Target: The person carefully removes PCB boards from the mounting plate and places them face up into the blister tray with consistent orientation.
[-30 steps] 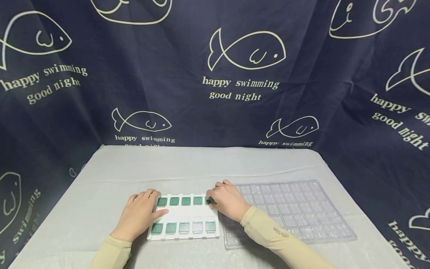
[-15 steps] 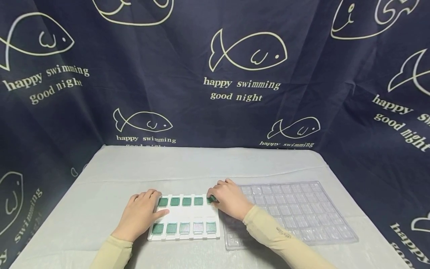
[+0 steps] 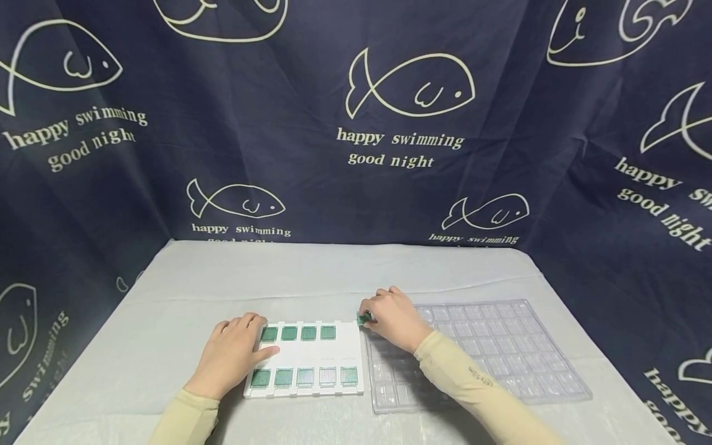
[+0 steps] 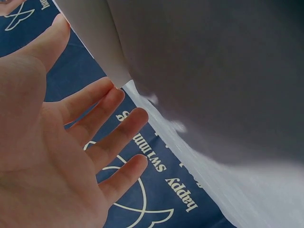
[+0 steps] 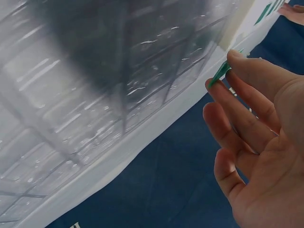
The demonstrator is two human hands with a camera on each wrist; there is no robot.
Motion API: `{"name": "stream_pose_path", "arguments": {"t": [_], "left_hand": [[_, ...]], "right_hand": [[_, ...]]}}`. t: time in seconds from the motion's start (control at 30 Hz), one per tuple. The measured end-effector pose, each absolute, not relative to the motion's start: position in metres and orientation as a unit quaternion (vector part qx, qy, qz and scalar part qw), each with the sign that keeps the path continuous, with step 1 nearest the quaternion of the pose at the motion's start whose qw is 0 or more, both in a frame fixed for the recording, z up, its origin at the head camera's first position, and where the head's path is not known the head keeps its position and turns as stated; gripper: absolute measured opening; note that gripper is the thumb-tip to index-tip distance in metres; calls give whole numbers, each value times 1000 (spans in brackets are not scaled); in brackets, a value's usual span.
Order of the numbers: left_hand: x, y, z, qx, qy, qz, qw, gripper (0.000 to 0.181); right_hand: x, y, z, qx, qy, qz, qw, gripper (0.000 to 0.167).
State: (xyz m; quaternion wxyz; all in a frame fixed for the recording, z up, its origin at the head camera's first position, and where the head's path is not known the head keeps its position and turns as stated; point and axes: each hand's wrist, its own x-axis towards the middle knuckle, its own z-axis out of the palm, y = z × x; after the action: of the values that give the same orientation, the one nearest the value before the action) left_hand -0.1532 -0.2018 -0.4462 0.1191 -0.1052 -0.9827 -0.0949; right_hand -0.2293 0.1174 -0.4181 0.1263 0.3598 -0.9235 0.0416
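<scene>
My right hand (image 3: 394, 316) pinches a small green circuit board (image 3: 363, 318) between thumb and fingertips, just off the far right corner of a white tray (image 3: 303, 353). In the right wrist view the green board (image 5: 220, 72) shows edge-on, tilted between the fingers. Two rows of similar boards, such as this green perfboard (image 3: 308, 333), lie in the tray; the far row's right-end slot is bare. My left hand (image 3: 230, 352) rests at the tray's left side, thumb over the top. The left wrist view shows its fingers fairly straight, their tips touching the tray's edge (image 4: 92, 38).
A clear plastic tray (image 3: 484, 346) with many square compartments lies right of the white one, partly under my right forearm. Both stand on a white-covered table (image 3: 311, 266). A dark blue curtain (image 3: 311, 111) with fish drawings surrounds the table's back and sides.
My right hand has lifted the green circuit board out of the tray's far right slot and carried it slightly right and away. The left hand and white tray stay in place.
</scene>
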Motion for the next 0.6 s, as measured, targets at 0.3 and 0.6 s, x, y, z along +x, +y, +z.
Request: {"name": "stream_pose_path", "arguments": {"t": [0.3, 0.6], "left_hand": [[-153, -201, -446, -102, -984, -97, 112, 56], [-152, -201, -445, -101, -984, -103, 107, 56]], "right_hand": [[-234, 129, -419, 340, -932, 39, 119, 22], [-238, 133, -421, 333, -937, 42, 100, 20]]}}
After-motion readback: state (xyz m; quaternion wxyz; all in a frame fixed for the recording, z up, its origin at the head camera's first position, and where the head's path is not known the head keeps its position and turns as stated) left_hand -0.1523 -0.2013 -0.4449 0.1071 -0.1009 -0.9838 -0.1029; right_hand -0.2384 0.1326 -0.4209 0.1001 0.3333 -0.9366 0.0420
